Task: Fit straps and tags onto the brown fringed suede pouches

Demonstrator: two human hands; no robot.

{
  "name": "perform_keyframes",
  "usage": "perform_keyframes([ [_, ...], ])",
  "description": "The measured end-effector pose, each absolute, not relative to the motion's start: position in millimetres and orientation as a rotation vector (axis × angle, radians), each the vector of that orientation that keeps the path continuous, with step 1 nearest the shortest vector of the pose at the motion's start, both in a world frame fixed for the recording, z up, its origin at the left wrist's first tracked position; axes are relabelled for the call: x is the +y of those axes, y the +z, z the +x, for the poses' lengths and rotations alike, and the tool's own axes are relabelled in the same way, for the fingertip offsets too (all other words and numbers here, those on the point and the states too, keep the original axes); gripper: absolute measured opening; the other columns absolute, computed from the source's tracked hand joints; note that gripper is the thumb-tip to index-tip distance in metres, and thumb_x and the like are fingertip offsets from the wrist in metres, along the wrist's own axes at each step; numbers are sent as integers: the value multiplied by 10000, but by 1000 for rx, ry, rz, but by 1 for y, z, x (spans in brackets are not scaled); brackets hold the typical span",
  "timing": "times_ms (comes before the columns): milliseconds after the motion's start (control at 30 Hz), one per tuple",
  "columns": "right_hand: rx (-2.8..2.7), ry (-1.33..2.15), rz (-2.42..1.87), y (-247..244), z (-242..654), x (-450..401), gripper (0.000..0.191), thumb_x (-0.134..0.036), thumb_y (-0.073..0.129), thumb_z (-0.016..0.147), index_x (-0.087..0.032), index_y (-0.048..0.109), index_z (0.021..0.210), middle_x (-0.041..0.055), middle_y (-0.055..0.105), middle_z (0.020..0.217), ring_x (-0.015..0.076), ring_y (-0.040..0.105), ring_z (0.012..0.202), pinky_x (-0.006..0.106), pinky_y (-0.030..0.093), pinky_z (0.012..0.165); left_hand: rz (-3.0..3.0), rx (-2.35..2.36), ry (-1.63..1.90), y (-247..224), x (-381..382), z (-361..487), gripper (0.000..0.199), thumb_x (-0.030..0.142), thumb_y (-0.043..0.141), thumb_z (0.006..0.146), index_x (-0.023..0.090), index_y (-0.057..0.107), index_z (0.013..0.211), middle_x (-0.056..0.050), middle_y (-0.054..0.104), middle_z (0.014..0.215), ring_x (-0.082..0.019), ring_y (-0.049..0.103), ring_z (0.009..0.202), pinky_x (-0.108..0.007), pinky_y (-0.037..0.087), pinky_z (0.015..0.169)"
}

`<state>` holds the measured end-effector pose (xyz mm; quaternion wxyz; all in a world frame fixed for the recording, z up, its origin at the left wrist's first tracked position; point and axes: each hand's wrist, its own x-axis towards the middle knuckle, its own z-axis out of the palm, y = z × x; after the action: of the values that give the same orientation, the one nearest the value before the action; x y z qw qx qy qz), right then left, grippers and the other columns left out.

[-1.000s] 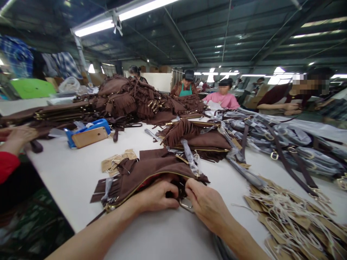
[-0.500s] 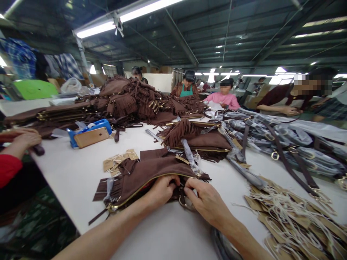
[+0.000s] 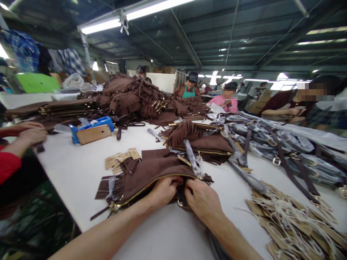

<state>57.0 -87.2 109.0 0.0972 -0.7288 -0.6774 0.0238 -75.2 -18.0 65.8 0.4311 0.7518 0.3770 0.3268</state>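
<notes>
A brown fringed bag (image 3: 154, 168) lies on the white table in front of me, its gold zipper open along the near side. The curled fingers of my left hand (image 3: 164, 190) reach into the opening near its right end. Close beside it, my right hand (image 3: 202, 196) is closed at the dark edge of the same opening. What either set of fingertips grips is hidden. Just below them hangs a metal ring (image 3: 180, 203) on a short brown strap. Clear plastic wraps the bag's fittings, and a tan tag (image 3: 184, 160) lies on its top.
Behind is another fringed bag (image 3: 206, 141); a large brown pile (image 3: 130, 94) stands farther back. Wrapped straps (image 3: 292, 144) and stringed tags (image 3: 298, 216) cover the right side. A phone (image 3: 94, 134) leans on a blue holder. At left are a co-worker's hands (image 3: 32, 133); several people work beyond.
My right hand has shifted slightly in toward the opening, its fingers now more tucked in. The ring beneath shows less. The whole view has shifted slightly.
</notes>
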Motion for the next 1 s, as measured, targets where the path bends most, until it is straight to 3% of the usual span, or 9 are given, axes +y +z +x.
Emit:
perform_keyframes([
  [200, -1990, 133, -2067, 105, 59, -84, 216, -196, 462, 900, -210, 671, 849, 60, 719, 907, 191, 655, 849, 258, 376, 660, 1897, 973, 737, 66, -17, -74, 294, 127, 442, 748, 162, 714, 853, -14, 673, 750, -159, 576, 634, -257, 475, 626],
  [300, -2012, 340, -1840, 111, 72, -86, 180, -186, 496, 872, -197, 674, 842, 53, 713, 880, 185, 647, 844, 258, 409, 704, 1955, 976, 720, 77, -20, -77, 252, 131, 438, 767, 157, 689, 783, -18, 655, 724, -156, 561, 605, -251, 458, 587],
  [433, -1906, 970, -1558, 129, 99, -95, 168, -163, 554, 768, -205, 646, 902, -38, 629, 647, 104, 569, 549, 196, 389, 503, 2182, 926, 747, 107, -35, -88, 203, 130, 476, 796, 174, 619, 660, -25, 623, 702, -168, 529, 674, -282, 436, 701],
  [500, -1798, 1159, -1517, 136, 111, -100, 170, -158, 566, 727, -197, 628, 880, -74, 545, 538, 81, 514, 468, 165, 339, 422, 2368, 902, 756, 125, -45, -93, 196, 118, 465, 794, 169, 591, 652, -26, 594, 678, -162, 491, 652, -282, 404, 677],
  [600, -1695, 1313, -1392, 143, 120, -104, 164, -179, 599, 690, -187, 618, 852, -53, 605, 639, 83, 566, 506, 143, 349, 382, 2346, 855, 779, 145, -56, -95, 174, 98, 450, 747, 160, 599, 684, -6, 569, 649, -139, 476, 622, -251, 357, 609],
  [700, -1617, 1422, -1272, 148, 124, -105, 194, -204, 657, 672, -171, 643, 863, -14, 670, 760, 102, 630, 564, 141, 386, 381, 1901, 755, 761, 151, -61, -91, 191, 148, 453, 718, 153, 640, 760, 0, 610, 671, -103, 473, 560, -208, 323, 522],
  [833, -1531, 1516, -1187, 151, 130, -106, 192, -266, 733, 693, -137, 692, 829, 32, 713, 702, 133, 665, 624, 161, 453, 438, 1431, 647, 715, 143, -62, -82, 144, 250, 514, 690, 132, 596, 688, -47, 666, 699, -85, 486, 489, -182, 290, 431],
  [1000, -1318, 1648, -1050, 143, 132, -106, 389, -247, 844, 628, -171, 692, 979, 68, 746, 990, 172, 699, 929, 249, 541, 784, 1303, 622, 790, 131, -62, -75, 132, 245, 638, 654, 120, 615, 688, -29, 648, 634, -92, 546, 524, -182, 429, 507],
])
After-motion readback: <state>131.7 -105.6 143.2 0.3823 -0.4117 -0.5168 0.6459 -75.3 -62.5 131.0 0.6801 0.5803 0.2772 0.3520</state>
